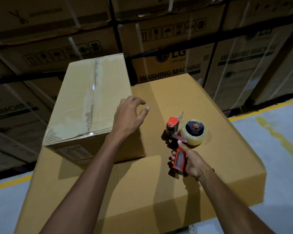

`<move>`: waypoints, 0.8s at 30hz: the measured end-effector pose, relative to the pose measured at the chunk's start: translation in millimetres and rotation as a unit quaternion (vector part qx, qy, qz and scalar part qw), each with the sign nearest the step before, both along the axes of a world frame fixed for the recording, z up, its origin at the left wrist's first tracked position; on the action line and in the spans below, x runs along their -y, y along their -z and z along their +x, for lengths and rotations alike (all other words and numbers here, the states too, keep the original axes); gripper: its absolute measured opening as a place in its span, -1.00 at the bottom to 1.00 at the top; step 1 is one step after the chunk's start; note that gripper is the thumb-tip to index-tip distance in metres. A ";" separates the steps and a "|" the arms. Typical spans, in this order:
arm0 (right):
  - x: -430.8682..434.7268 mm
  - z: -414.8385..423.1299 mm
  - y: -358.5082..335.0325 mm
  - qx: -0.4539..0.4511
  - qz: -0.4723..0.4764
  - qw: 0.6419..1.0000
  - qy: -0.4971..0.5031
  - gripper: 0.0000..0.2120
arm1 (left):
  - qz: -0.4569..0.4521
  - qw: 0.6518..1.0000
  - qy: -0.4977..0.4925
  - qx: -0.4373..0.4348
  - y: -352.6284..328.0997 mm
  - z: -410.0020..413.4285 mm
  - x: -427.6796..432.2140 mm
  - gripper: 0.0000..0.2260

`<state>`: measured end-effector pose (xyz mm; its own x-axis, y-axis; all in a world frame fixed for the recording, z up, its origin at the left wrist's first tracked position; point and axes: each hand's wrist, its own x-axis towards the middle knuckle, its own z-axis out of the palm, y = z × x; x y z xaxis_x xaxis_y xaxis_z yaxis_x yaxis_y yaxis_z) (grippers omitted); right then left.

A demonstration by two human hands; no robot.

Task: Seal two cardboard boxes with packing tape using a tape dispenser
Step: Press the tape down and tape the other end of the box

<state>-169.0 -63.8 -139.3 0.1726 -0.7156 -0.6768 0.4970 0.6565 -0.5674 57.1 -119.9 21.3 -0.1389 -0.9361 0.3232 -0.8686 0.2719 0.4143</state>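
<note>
Stacked washing machine cartons (172,71) fill the whole background beyond both hands, strapped with bands. Grey floor (277,149) with a yellow line (267,107) lies off to the right of the right hand. Large flat cardboard box (159,200) sits under both hands and forearms, top closed, a flap edge showing between the arms. Smaller cardboard box (85,102) stands on the large one, left of and beyond the left hand, with a clear tape strip (91,98) running along its top seam and down the near face. Left hand (128,115) is over that box's right edge, fingers spread wide and loosely curved, holding nothing; cannot tell if it touches the box. Right hand (191,161) is wrapped around the handle of a red and black tape dispenser (179,156), thumb along the top. The dispenser points away from the person, just right of the left hand, low over the large box. Clear tape roll (195,134) is mounted on it, just beyond the right thumb. Thin bracelet (208,170) on the right wrist.
</note>
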 end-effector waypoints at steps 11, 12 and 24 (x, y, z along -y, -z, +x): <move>31.7 -16.7 -45.0 -0.040 -0.119 0.991 -0.040 -0.87 | 0.052 0.999 0.004 0.007 -5.9 -11.0 8.1 -0.55; 35.3 -18.9 -58.8 -0.042 -0.143 0.988 -0.050 -0.89 | 0.064 0.998 0.002 -0.007 -10.1 -18.0 6.8 -0.55; 78.0 7.2 -193.4 -0.102 -0.341 0.921 -0.160 -0.84 | 0.124 0.865 0.000 -0.486 -65.2 -45.9 -1.2 -0.28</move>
